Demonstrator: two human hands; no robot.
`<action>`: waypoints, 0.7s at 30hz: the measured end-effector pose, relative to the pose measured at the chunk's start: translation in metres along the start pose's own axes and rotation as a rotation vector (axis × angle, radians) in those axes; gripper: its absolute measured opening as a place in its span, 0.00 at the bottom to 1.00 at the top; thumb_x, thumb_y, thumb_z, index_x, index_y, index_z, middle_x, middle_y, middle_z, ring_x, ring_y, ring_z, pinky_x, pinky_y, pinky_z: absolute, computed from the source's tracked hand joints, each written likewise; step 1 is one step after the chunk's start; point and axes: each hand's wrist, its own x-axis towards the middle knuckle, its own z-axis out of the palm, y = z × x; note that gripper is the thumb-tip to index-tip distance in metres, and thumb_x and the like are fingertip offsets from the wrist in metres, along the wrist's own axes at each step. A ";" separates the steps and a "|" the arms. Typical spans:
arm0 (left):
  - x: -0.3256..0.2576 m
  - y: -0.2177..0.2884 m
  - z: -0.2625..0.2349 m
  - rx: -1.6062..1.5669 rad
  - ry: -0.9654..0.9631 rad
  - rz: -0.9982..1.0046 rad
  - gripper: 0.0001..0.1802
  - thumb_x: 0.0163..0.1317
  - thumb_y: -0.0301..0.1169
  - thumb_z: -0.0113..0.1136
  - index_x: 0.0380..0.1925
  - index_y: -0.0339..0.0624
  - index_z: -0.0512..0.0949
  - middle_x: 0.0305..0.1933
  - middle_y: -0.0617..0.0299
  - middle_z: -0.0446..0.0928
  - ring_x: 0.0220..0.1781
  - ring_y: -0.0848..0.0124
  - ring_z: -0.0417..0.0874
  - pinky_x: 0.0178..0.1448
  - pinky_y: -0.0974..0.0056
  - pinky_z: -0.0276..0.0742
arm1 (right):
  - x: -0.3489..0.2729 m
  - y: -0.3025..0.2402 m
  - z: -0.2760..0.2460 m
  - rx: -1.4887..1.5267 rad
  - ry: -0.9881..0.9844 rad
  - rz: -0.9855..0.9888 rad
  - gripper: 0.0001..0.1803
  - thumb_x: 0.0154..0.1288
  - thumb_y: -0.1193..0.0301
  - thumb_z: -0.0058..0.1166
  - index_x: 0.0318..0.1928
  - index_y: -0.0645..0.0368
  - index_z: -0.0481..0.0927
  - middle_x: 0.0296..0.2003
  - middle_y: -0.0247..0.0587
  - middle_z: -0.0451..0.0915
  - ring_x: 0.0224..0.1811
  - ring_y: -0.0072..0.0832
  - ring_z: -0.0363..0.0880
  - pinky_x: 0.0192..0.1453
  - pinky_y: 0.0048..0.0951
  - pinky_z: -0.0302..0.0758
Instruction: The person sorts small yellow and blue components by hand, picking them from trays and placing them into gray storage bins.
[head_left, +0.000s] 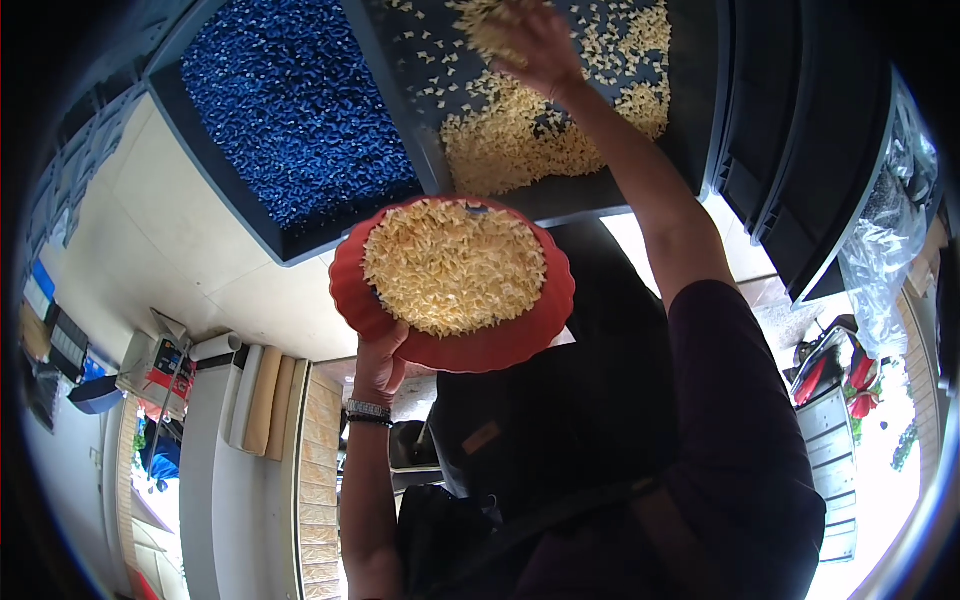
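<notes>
My left hand (382, 362) grips the near left rim of a red oval dish (480, 352) with a scalloped edge. A heap of small cream-coloured, bow-tie-like pieces (455, 265) fills most of the dish. At the top, my right hand (540, 52) reaches over a dark tray (575, 200), its fingers curled around a clump of the same cream pieces (492, 28). More cream pieces (510, 150) lie banked along the tray's near side and scattered beyond. Motion slightly blurs the right fingers.
A second dark tray (240, 215) of small blue pieces (295, 110) adjoins on the left. Both trays rest on a pale table (135, 190). Stacked dark bins (770, 130) and clear plastic wrap (885, 250) stand at the right. Upright boards (262, 400) are at the lower left.
</notes>
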 end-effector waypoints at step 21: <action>-0.028 0.020 0.016 0.024 -0.042 0.045 0.38 0.57 0.21 0.62 0.66 0.41 0.57 0.66 0.59 0.64 0.66 0.62 0.66 0.70 0.55 0.63 | -0.092 -0.083 -0.008 0.683 -0.942 0.734 0.30 0.40 0.75 0.62 0.51 0.54 0.79 0.44 0.49 0.81 0.44 0.40 0.79 0.50 0.35 0.75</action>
